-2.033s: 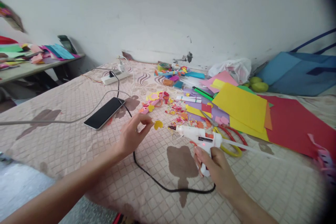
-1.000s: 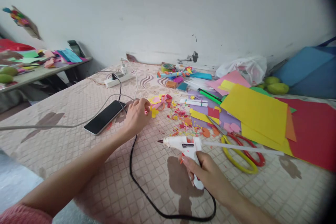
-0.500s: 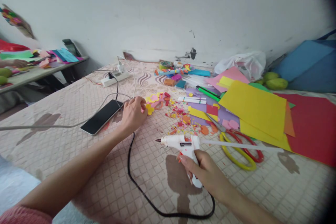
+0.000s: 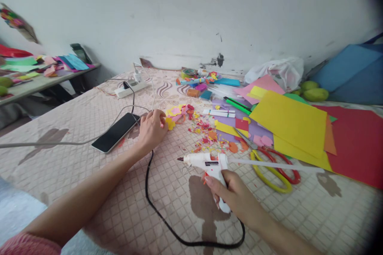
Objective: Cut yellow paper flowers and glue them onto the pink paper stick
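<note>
My right hand point(image 4: 236, 191) is wrapped round the handle of a white glue gun point(image 4: 200, 160). Its nozzle points left, and a long glue stick point(image 4: 278, 165) juts from the back. The black cord point(image 4: 170, 227) loops over the table and passes under my left forearm. My left hand point(image 4: 153, 129) rests on the table with curled fingers, its fingertips at the edge of a yellow flower cutout point(image 4: 170, 123). The fingertips are partly hidden. Just beyond lie yellow and pink paper cutouts point(image 4: 179, 110). A black-screened phone point(image 4: 116, 132) lies left of this hand.
Scissors point(image 4: 271, 167) with yellow and red handles lie right of the glue gun. Paper scraps point(image 4: 206, 131), yellow sheets point(image 4: 290, 123), a red sheet point(image 4: 356, 143) and a green cutter point(image 4: 237, 105) lie behind. A power strip point(image 4: 131, 89) sits at the back left. Another table point(image 4: 54, 81) stands far left.
My hands and the glue gun stay practically still. At the far-left table, another person's hand has gone out of view.
</note>
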The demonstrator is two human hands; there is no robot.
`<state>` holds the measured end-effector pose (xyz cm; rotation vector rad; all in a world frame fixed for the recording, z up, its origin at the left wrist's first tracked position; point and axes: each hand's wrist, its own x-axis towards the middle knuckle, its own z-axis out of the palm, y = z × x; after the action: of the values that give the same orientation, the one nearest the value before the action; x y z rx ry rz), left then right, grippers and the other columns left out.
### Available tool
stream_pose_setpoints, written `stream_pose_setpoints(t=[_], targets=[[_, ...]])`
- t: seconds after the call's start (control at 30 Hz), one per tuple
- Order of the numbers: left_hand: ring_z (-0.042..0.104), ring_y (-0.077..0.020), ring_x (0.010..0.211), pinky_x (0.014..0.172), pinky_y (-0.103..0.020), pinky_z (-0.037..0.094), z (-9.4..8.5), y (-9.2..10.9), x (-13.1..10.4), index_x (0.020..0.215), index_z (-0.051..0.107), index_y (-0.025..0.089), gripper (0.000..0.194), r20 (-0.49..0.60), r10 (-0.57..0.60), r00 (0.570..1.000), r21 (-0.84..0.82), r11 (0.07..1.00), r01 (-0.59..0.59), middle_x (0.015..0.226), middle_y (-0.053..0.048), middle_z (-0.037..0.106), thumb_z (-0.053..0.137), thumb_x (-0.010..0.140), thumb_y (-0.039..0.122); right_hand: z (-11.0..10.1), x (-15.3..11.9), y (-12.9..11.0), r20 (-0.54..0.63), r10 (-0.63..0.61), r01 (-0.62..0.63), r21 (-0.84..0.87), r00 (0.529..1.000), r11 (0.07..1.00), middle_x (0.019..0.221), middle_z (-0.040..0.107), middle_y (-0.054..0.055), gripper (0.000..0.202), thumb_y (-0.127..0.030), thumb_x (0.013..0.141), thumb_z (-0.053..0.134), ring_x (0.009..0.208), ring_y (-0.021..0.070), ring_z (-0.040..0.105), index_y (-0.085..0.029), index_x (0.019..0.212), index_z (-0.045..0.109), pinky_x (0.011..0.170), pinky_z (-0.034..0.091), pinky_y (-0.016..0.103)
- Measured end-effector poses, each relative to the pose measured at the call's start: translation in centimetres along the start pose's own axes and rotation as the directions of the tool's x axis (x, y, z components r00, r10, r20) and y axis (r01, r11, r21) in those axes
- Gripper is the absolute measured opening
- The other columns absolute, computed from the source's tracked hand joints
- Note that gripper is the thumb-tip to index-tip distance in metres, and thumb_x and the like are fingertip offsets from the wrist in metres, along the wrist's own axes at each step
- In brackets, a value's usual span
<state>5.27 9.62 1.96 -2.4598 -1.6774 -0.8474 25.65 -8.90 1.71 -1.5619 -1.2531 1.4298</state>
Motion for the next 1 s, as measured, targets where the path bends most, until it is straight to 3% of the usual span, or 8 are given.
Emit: stream_pose_setpoints(t=[0.6,0.77,1.0], targets=[[0.059,-0.0243,0.090,0.081,-0.040,0.035,0.22,-0.29,0.16,0.095,0.045,0.021,0.022,0.021,-0.015,1.000,-0.027,1.000,0.015,0.083,-0.003,0.066,0.050,0.073,0.018,-0.02,0.08,0.07,0.021,-0.005,0.005,0.003,1.000,1.000,0.053,0.047,-0.004,0.039,-0.054,0.083,0.048,0.047,0.0081,0.046,-0.017,0.072,0.051,0.043,0.037,0.018],[0.060,-0.0227,0.085,0.076,-0.036,0.038,0.50,-0.49,0.27,0.096,0.045,0.019,0.023,0.040,-0.068,0.997,-0.038,0.997,0.070,0.084,-0.004,0.066,0.049,0.073,0.018,-0.07,0.10,0.30,0.008,-0.011,0.011,-0.017,1.000,1.000,0.054,0.049,-0.003,0.039,-0.055,0.082,0.049,0.048,0.0083,0.047,-0.016,0.073,0.053,0.043,0.037,0.018],[0.061,-0.0220,0.081,0.073,-0.034,0.039,0.74,-0.66,0.38,0.096,0.044,0.019,0.023,0.043,-0.059,0.997,-0.022,0.998,0.060,0.083,-0.004,0.066,0.049,0.073,0.017,-0.03,0.32,0.63,0.001,-0.027,0.027,-0.032,1.000,0.999,0.053,0.050,-0.003,0.040,-0.055,0.082,0.049,0.047,0.0089,0.047,-0.017,0.071,0.054,0.042,0.037,0.019]])
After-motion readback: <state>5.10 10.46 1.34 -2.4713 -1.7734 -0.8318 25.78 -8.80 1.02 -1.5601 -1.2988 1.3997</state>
